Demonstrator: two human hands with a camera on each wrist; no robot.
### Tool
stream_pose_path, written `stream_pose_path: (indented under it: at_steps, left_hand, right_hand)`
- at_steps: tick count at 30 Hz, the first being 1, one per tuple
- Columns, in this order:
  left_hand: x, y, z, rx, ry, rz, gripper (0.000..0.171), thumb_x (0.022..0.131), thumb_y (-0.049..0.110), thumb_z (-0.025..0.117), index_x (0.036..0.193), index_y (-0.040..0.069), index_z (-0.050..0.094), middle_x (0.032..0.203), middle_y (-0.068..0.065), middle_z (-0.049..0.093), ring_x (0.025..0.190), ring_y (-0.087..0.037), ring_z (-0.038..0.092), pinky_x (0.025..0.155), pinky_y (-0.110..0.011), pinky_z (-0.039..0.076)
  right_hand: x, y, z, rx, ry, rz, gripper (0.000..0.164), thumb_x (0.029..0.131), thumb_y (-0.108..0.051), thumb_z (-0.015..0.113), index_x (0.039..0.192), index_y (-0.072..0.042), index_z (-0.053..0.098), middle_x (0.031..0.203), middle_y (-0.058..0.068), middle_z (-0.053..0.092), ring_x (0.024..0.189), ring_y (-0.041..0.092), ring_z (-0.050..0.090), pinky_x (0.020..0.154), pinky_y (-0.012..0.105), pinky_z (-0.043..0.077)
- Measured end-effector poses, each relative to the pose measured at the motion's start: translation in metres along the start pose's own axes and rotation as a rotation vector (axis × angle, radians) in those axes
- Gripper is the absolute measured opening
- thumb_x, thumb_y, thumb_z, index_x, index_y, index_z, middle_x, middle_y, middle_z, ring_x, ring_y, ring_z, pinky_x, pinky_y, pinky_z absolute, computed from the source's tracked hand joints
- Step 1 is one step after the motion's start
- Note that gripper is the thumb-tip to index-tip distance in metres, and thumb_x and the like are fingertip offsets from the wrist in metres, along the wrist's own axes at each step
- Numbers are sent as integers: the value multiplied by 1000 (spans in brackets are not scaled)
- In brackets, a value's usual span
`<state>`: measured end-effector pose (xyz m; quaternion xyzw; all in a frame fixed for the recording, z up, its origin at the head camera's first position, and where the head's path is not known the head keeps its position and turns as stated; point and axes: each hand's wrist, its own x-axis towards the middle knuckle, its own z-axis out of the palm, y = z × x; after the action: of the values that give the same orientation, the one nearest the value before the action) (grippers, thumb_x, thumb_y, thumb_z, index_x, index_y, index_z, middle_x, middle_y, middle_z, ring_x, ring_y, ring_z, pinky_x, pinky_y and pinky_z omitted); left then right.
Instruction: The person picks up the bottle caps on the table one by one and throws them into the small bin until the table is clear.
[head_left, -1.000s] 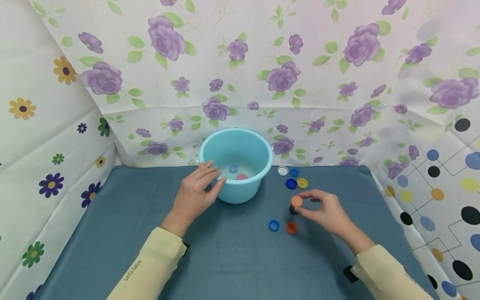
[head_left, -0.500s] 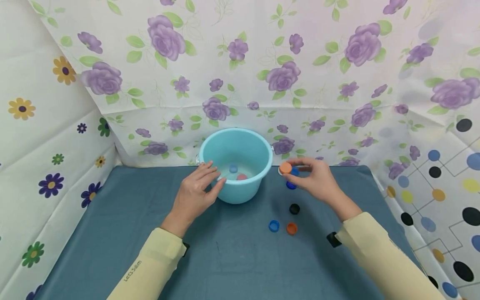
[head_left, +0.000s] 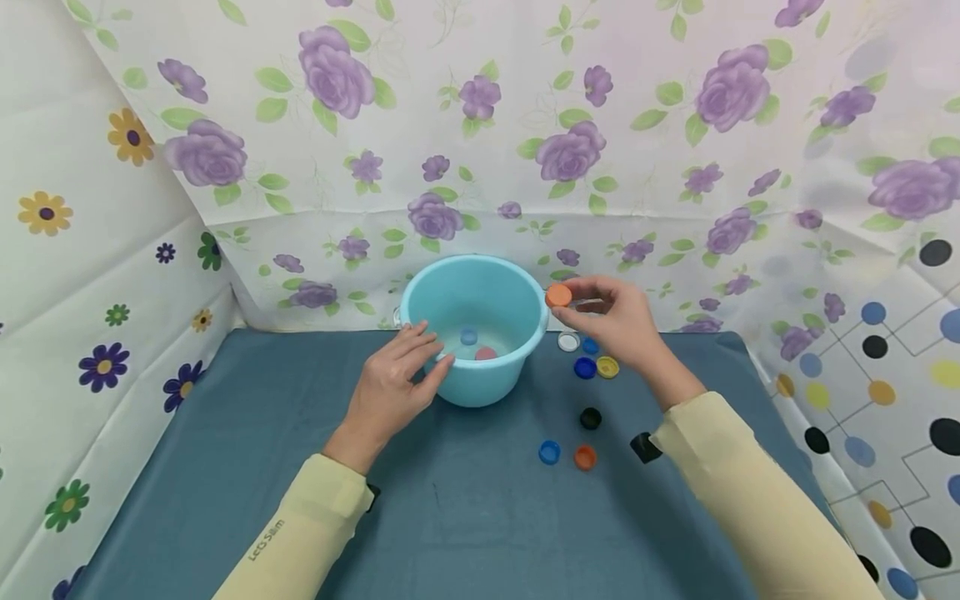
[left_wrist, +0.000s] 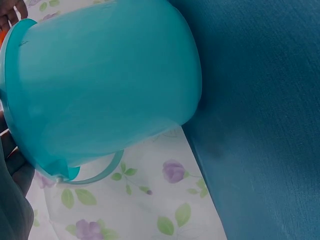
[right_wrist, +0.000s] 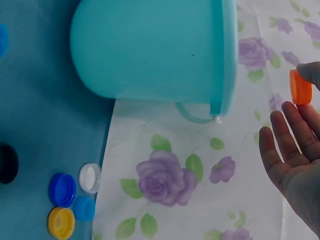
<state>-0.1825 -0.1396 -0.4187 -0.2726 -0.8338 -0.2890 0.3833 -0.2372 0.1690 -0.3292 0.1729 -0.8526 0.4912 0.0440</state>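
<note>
An orange bottle cap (head_left: pixel 558 296) is pinched between the thumb and fingers of my right hand (head_left: pixel 611 321), at the right rim of a light blue bucket (head_left: pixel 480 387). In the right wrist view the orange cap (right_wrist: pixel 300 87) sits between thumb and index finger, with the other fingers extended. My left hand (head_left: pixel 390 383) rests at the bucket's front left rim, its fingers fairly straight. The left wrist view shows its fingers (left_wrist: pixel 17 167) beside the rim. Inside the bucket lie a blue cap (head_left: pixel 468 337) and a pinkish-red cap (head_left: pixel 485 353).
Right of the bucket, a white cap (head_left: pixel 568 342), two blue caps and a yellow cap (head_left: pixel 607 367) lie grouped on the blue cloth (head_left: pixel 480 508). Nearer are a black cap (head_left: pixel 590 418), a blue cap (head_left: pixel 549 452) and an orange-red cap (head_left: pixel 585 457). A flowered backdrop (head_left: pixel 337 183) stands behind.
My right hand has lifted the orange cap from near the black cap and carried it up and left to the bucket's rim. My left hand has stayed in place.
</note>
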Motion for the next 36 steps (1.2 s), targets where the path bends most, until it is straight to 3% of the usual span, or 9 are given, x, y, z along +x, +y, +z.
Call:
stream_pose_path:
  at_steps: [6,14,19,26,33,36]
  left_hand:
    - [0,0,0,1,1,9,25,84,25,70,102,6,73,101,-11,71,116,-29,60,110,-38,44]
    - [0,-1,0,2,6,20,25,84,23,71,101,6,73,100,-12,71,115,-31,60,109,-40,45]
    - [0,-1,0,8,-12,14,25,85,25,70,101,6,73,101,-11,71,116,-29,59,110,-38,44]
    - [0,-1,-2,15,-8,8,25,84,25,70,101,6,73,101,-11,71,116,-29,60,110,-39,45]
    - [1,-1,-1,20,-16,10,26,84,25,70,102,6,73,101,-10,71,116,-28,59,109,-40,45]
    - [0,-2,0,18,-19,7,26,85,26,70,102,6,73,102,-10,71,117,-27,59,110,-40,45]
  right_hand:
    - [16,2,8,9,-8,2,40,75,-47,74,109,-26,66,105,-5,66,97,15,65,84,30,60]
    - [19,-40,20,34,-46,-44,33,82,-27,73,111,-14,66,107,2,67,102,19,63,89,37,58]
    - [22,-47,28,54,-72,-76,34,83,-22,73,113,-10,65,109,6,67,105,24,62,91,40,57]
    - [31,-43,45,62,-101,-98,35,82,-24,73,113,-10,65,108,5,67,104,21,63,90,35,58]
    - [46,-16,65,62,-128,-103,30,79,-38,74,106,-26,67,103,-8,67,99,7,62,89,34,58]
    - [49,-11,72,57,-128,-126,29,79,-41,74,104,-28,68,102,-10,67,97,5,63,88,35,58]
